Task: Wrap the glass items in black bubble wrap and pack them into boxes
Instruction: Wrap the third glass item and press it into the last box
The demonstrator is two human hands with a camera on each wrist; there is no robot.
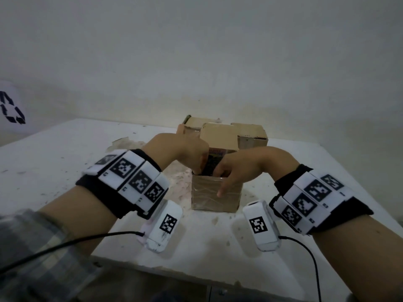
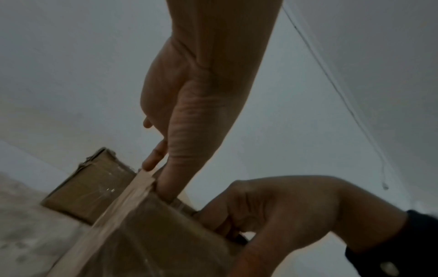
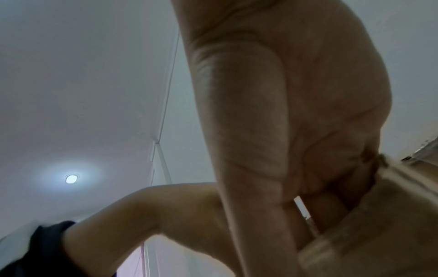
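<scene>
A small open cardboard box (image 1: 216, 196) stands mid-table with its back flap (image 1: 218, 136) raised. A dark wrapped bundle (image 1: 210, 166) shows inside it, between my two hands. My left hand (image 1: 196, 166) holds the box's left wall, thumb (image 2: 166, 183) inside and fingers outside. My right hand (image 1: 222, 173) curls into the opening onto the bundle, with its fingertips hidden in the box. Its little finger (image 1: 220, 192) hangs down over the front wall. In the left wrist view the box (image 2: 154, 243) sits below both hands.
A second, closed cardboard box (image 1: 253, 136) stands just behind the open one, near the wall. The white table (image 1: 65, 160) is scuffed and worn around the boxes. A white sheet with a recycling symbol (image 1: 11, 110) sits at the far left. Cables trail from both wrists.
</scene>
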